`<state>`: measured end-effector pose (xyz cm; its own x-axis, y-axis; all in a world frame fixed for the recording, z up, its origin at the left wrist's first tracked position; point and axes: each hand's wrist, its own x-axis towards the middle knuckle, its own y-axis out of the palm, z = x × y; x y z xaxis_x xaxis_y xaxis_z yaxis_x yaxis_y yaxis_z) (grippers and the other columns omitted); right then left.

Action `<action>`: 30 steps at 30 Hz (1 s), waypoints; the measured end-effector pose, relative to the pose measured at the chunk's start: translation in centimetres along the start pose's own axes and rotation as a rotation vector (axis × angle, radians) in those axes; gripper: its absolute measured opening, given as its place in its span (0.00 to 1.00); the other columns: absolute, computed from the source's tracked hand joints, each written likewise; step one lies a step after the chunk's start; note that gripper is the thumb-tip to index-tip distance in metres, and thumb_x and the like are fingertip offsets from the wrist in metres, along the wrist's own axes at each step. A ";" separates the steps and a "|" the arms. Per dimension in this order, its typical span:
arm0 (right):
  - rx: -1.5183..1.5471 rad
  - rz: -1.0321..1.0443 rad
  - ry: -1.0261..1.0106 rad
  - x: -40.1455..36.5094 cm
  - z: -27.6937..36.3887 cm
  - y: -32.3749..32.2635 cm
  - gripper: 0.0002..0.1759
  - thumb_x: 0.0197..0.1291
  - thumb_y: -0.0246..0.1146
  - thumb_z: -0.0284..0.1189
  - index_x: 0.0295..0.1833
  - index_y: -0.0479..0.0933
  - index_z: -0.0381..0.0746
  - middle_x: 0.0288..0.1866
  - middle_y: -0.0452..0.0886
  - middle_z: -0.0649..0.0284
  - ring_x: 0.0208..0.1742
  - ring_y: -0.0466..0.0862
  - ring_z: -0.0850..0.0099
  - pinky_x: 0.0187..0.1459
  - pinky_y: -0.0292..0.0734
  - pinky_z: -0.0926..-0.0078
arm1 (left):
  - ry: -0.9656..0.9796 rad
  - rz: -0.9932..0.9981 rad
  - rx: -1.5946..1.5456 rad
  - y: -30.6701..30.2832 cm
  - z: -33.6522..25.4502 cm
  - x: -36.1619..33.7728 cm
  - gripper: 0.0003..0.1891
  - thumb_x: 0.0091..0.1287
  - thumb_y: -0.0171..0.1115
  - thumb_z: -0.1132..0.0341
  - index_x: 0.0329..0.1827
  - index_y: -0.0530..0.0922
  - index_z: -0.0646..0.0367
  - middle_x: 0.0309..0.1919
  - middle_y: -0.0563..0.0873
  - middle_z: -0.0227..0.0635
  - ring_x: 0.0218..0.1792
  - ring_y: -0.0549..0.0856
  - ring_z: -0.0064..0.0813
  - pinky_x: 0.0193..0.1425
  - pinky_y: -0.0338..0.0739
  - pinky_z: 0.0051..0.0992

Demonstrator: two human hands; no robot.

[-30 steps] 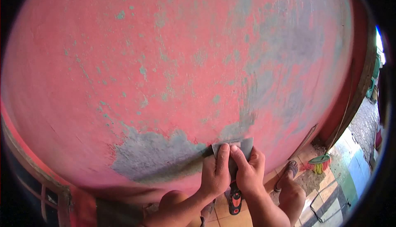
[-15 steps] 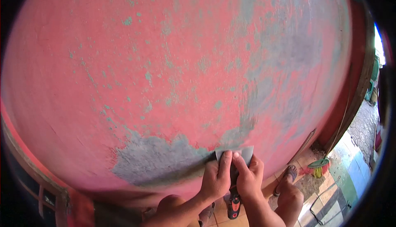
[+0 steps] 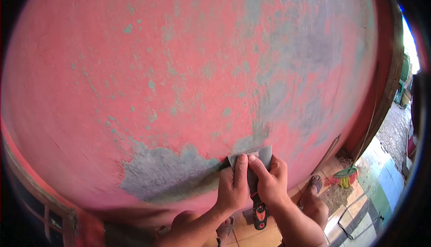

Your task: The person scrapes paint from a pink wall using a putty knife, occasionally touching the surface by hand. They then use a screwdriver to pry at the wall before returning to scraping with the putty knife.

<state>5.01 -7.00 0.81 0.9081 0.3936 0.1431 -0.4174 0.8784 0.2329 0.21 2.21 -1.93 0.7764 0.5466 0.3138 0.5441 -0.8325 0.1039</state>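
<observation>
Both hands grip one scraper [image 3: 265, 154], a wide metal blade on a black handle with an orange-marked end. My left hand [image 3: 232, 187] is closed on its left side, thumb laid along the blade. From the right, my right hand [image 3: 272, 182] wraps the handle, its thumb also pressed forward on the blade. The blade's edge is at the painted wall [image 3: 179, 85], just right of a large bare grey patch [image 3: 164, 168]. Pink paint covers much of the wall, with green flecks and scraped grey-green areas toward the right.
A broom [image 3: 345, 177] with green, red and yellow colouring lies on the tiled floor [image 3: 258, 238] at right, near debris and a dark cable [image 3: 343, 227]. My sandalled foot [image 3: 315, 184] is close to the wall. A framed opening [image 3: 49, 215] is at lower left.
The scraper has moved a little up the wall, and its blade is now tilted, right side higher. Both hands stay closed on it. The view has shifted slightly.
</observation>
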 end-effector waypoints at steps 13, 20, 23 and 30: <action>0.139 -0.036 -0.011 0.2 -1.1 0.1 0.10 0.68 0.66 0.29 0.42 0.81 0.31 0.35 0.84 0.67 0.36 0.79 0.82 0.39 0.75 0.80 | -0.051 0.005 0.030 0.1 0.4 0.3 0.24 0.83 0.48 0.55 0.35 0.80 0.66 0.23 0.79 0.26 0.30 0.76 0.13 0.30 0.71 0.23; 0.089 -0.012 -0.007 0.5 -1.0 -0.1 0.10 0.68 0.66 0.28 0.41 0.82 0.30 0.33 0.85 0.67 0.35 0.79 0.82 0.38 0.75 0.80 | -0.035 -0.007 0.042 0.2 -0.2 0.3 0.24 0.83 0.47 0.55 0.36 0.80 0.66 0.25 0.80 0.24 0.30 0.76 0.13 0.32 0.71 0.23; 0.089 -0.032 -0.014 0.2 -0.4 0.2 0.10 0.67 0.66 0.29 0.40 0.82 0.30 0.33 0.85 0.67 0.35 0.79 0.82 0.38 0.75 0.80 | -0.117 -0.006 0.009 0.1 -0.7 -0.1 0.24 0.83 0.47 0.55 0.37 0.81 0.66 0.27 0.81 0.26 0.32 0.78 0.14 0.33 0.72 0.23; 0.124 -0.062 -0.093 0.2 -0.8 0.4 0.10 0.68 0.66 0.28 0.41 0.82 0.29 0.34 0.85 0.66 0.36 0.79 0.81 0.39 0.76 0.79 | -0.056 0.026 0.074 0.2 -1.1 0.1 0.25 0.84 0.45 0.54 0.52 0.84 0.70 0.38 0.87 0.34 0.42 0.83 0.19 0.47 0.79 0.25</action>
<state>5.05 -6.42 0.18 0.9276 0.3081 0.2115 -0.3670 0.8577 0.3602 0.02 1.99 -0.89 0.8058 0.5310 0.2620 0.5441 -0.8386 0.0262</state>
